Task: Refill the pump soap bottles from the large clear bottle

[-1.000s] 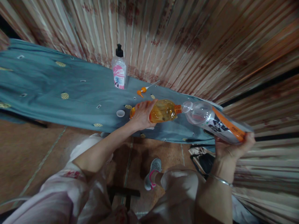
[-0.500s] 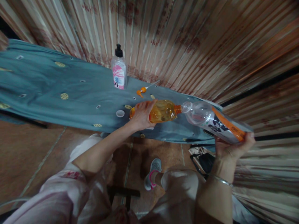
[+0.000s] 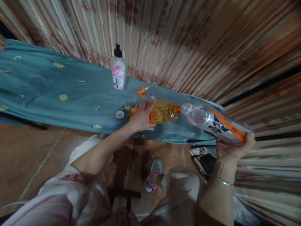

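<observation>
My left hand [image 3: 140, 116] grips an orange bottle [image 3: 162, 111] of amber liquid, held on its side above the table's near edge. Its neck meets the mouth of a clear plastic bottle [image 3: 213, 121] with a white, black and orange label. That bottle is tilted with its mouth toward the orange one, and my right hand [image 3: 232, 148] holds it from below near its base. A small white cap [image 3: 119, 114] lies on the teal cloth just left of my left hand.
A teal patterned cloth [image 3: 58, 94] covers a long table. A pump bottle [image 3: 118, 72] with a pink label stands at the back. An orange pump head [image 3: 141, 91] lies near it. A striped curtain [image 3: 188, 47] hangs behind. My knees and one shoe [image 3: 152, 177] are below.
Both hands and both bottles hold the same pose. The whole view has shifted slightly left and up in the frame.
</observation>
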A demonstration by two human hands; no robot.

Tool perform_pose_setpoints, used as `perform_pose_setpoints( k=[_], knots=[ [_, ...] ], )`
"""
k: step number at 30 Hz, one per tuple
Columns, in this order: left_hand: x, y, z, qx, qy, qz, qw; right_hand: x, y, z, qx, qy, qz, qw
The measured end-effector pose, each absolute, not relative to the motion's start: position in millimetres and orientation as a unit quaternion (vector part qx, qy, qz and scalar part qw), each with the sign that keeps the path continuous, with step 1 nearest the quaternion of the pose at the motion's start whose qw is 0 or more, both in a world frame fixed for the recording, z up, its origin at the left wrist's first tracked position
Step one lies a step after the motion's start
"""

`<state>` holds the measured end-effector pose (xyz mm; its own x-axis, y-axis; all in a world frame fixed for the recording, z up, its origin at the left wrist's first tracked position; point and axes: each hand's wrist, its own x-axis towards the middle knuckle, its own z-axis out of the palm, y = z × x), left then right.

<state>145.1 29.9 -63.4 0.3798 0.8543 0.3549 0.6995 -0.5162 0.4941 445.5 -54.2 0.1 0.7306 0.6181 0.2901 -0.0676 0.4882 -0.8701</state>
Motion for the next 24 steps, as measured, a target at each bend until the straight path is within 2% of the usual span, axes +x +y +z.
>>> perform_pose_setpoints(
  k=[24],
  knots=[
    [144.4, 29.6, -64.5, 0.819, 0.472, 0.300, 0.128, 450.1, -54.1, -2.2, -0.450, -0.315, 0.213, 0.808]
  ],
)
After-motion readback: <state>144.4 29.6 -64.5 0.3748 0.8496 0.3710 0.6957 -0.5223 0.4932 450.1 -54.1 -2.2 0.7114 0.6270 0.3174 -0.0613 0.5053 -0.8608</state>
